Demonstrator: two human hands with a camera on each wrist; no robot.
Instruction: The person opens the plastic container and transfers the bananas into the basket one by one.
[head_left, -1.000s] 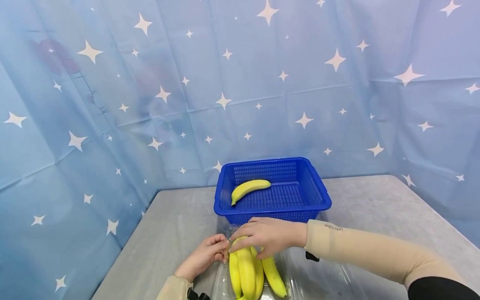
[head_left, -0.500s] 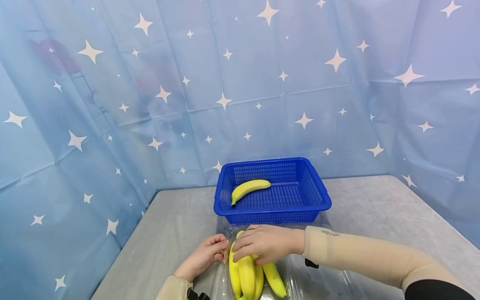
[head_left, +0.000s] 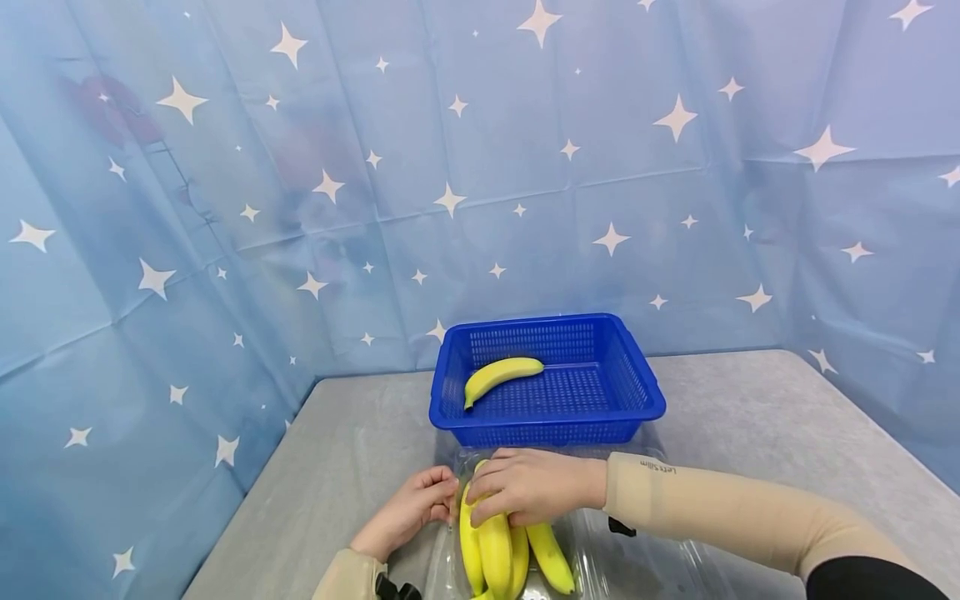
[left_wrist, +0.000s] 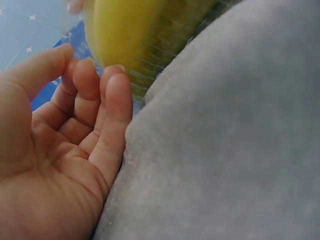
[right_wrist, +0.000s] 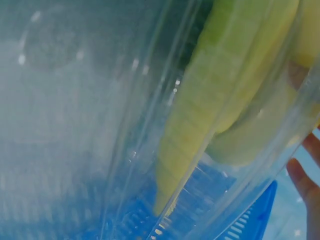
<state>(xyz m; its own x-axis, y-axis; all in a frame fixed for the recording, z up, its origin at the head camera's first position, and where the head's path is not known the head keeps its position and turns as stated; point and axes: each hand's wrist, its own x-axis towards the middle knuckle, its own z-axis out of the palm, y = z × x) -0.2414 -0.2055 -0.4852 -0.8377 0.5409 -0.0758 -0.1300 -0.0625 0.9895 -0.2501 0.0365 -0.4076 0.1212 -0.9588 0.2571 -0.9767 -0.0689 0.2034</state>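
Several yellow bananas [head_left: 496, 558] lie bunched in a clear plastic container [head_left: 592, 575] at the bottom of the head view. My right hand [head_left: 528, 485] reaches over from the right, its fingers curled on the upper ends of the bananas. At the container's left side, my left hand [head_left: 412, 510] pinches the rim between thumb and fingertips. The left wrist view shows that hand's fingers bent beside the see-through wall, with yellow banana [left_wrist: 125, 30] behind it. Through the plastic in the right wrist view, a banana [right_wrist: 200, 110] slants down; only a few fingertips show at the right edge.
A blue plastic basket [head_left: 547, 429] stands just behind the container, with a single banana [head_left: 501, 377] inside. The grey tabletop [head_left: 360, 425] extends to both sides. Behind it hangs a blue curtain [head_left: 525, 167] with white stars.
My right hand has come down and slightly toward me, its fingers closing over the banana ends. My left hand stays where it was at the container's side.
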